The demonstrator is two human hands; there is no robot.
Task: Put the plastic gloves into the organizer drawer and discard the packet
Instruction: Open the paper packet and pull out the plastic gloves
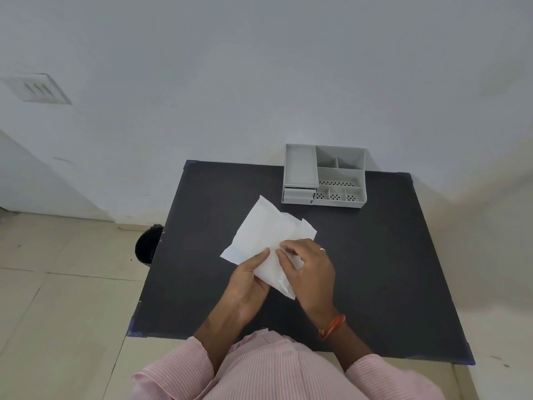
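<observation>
A white, crinkled packet with thin plastic gloves [261,232] is held just above the middle of the black table [375,255]. My left hand [248,281] grips its lower part from below. My right hand [308,264] pinches the white material near the middle with fingertips; which layer it holds I cannot tell. The grey organizer [324,176] stands at the table's far edge against the wall. Its small drawers [298,194] at the front left look pushed in.
A black bin [147,245] stands on the tiled floor just left of the table. The white wall runs behind the organizer. Blue tape marks the table corners. My pink striped sleeves are at the bottom.
</observation>
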